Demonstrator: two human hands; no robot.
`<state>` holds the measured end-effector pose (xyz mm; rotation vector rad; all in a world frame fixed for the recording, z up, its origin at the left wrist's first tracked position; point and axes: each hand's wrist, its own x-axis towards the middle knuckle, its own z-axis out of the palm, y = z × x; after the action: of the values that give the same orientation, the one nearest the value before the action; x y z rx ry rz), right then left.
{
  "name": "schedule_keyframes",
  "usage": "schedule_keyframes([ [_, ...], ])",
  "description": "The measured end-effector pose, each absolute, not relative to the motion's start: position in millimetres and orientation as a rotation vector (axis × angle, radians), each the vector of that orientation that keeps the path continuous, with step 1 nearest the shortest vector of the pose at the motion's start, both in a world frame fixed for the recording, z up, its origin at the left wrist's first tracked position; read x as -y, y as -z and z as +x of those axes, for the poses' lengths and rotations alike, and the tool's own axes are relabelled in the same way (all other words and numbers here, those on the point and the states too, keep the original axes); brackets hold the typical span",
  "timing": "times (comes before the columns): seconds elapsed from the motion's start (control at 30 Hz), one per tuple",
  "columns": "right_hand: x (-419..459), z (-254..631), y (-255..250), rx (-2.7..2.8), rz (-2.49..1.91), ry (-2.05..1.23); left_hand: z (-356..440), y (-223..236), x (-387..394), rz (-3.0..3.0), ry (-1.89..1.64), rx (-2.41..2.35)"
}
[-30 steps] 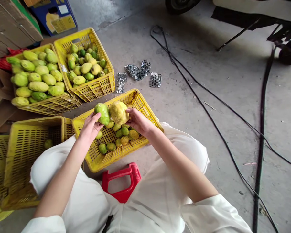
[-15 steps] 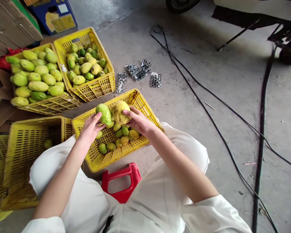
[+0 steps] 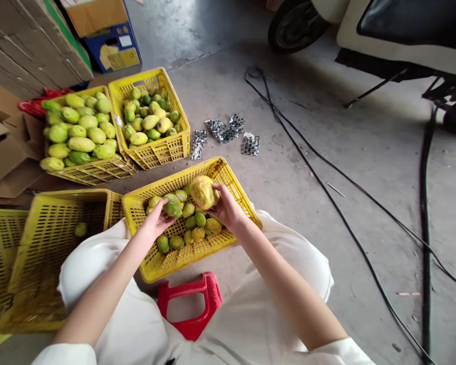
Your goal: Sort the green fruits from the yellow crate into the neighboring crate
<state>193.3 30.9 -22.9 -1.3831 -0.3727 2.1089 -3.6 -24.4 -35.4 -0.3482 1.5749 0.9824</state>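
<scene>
Over a yellow plastic crate (image 3: 235, 190) between my knees, I hold one citrus fruit in each hand. My left hand (image 3: 157, 218) is closed around a lumpy green citrus fruit (image 3: 172, 206). In my right hand (image 3: 227, 209) is a larger, knobbly yellow citrus fruit (image 3: 203, 192), gripped from its right side. The two fruits are apart. Below them, several small green and yellow fruits (image 3: 198, 233) lie on the crate's bottom. A red plastic stool (image 3: 192, 329) shows between my legs, just in front of me.
Two yellow crates heaped with fruit, one left (image 3: 81, 144) and one right (image 3: 150, 121), stand at the back left. Nearer left, another yellow crate (image 3: 49, 243) has a single green fruit (image 3: 80, 229). Foil scraps (image 3: 226, 128), black cables (image 3: 319, 170) and a parked scooter (image 3: 403, 35) are beyond.
Both fruits were side by side; now they are apart, the green one lower and turned, the yellow one shifted right. The whole view has shifted with the head.
</scene>
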Motion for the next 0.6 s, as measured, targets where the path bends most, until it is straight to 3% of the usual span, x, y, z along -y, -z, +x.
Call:
schedule_keyframes([
  [0.17, -34, 195, 27, 0.409, -1.406, -2.096, -33, 28, -33, -0.454, -1.059, -1.597],
  [0.4, -37, 193, 28, 0.385, -1.4, -2.06, -88, -78, -154, 0.126, -1.618, -1.4],
  [0.6, -34, 197, 31, 0.444, -1.39, -2.078, -105, -110, -79, 0.18, -1.553, -1.452],
])
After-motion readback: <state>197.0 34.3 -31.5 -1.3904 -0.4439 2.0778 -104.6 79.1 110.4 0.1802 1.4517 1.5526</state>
